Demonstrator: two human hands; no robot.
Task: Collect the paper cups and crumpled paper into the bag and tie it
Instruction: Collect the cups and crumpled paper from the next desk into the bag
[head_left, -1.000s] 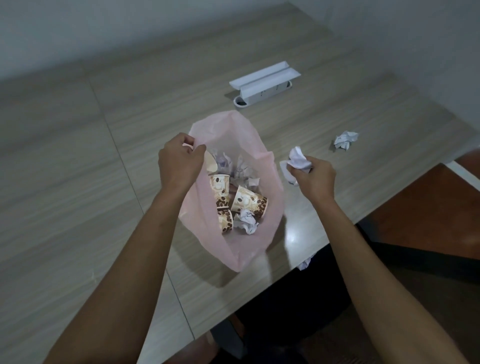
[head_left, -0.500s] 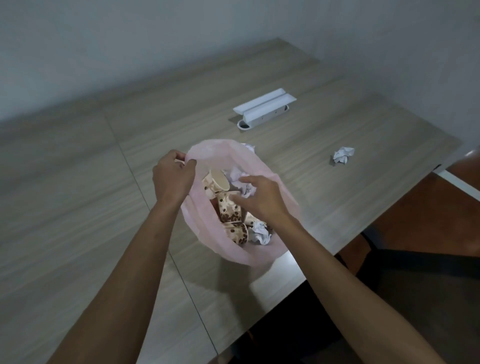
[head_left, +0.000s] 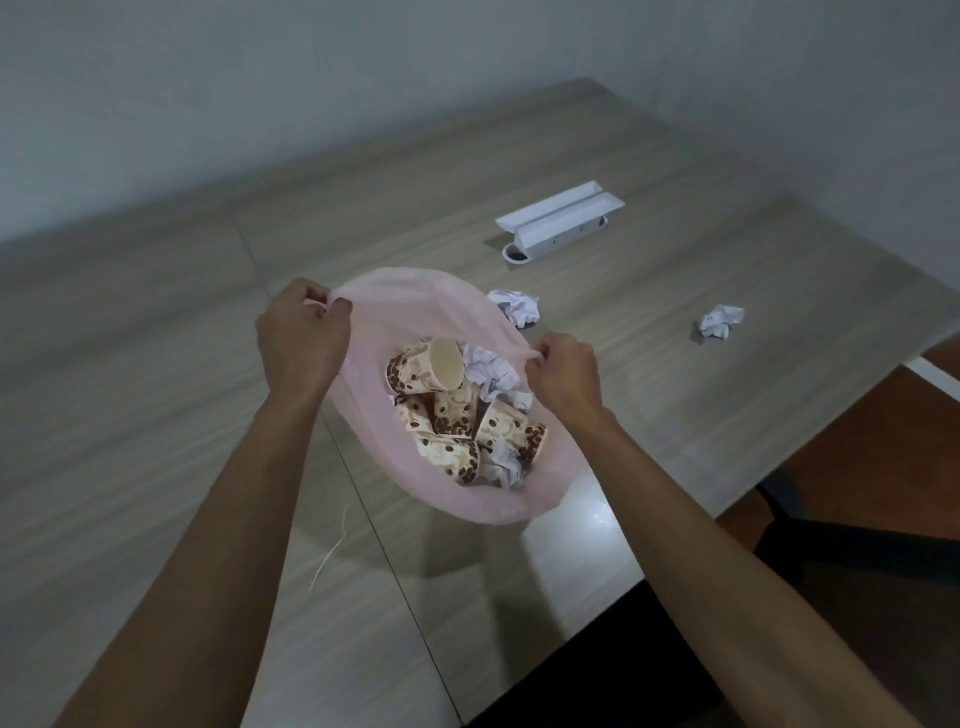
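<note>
Your left hand (head_left: 304, 332) was curled round the far-left rim of the pink bag (head_left: 415, 296), pinching the plastic between thumb and fingers, while your right hand (head_left: 563, 376) pinched the rim on the opposite, right side. Both hands were clamped on the bag and well apart from each other, holding its mouth stretched wide between them above the wooden table (head_left: 156, 415).

Between your hands, inside the bag, lay several paper cups (head_left: 447, 410) printed with brown coffee beans, tumbled on their sides, one showing its open mouth upward. Crumpled paper (head_left: 488, 369) sat among them near your right hand, and another wad (head_left: 501, 465) lay at the near end of the bag.

Just beyond your right hand, outside the bag and touching or nearly touching its far edge, one crumpled paper ball (head_left: 517, 306) rested on the table. Further right, well apart from the bag, lay a second ball (head_left: 719, 321). Behind them stood a white cable box (head_left: 561, 218).
</note>
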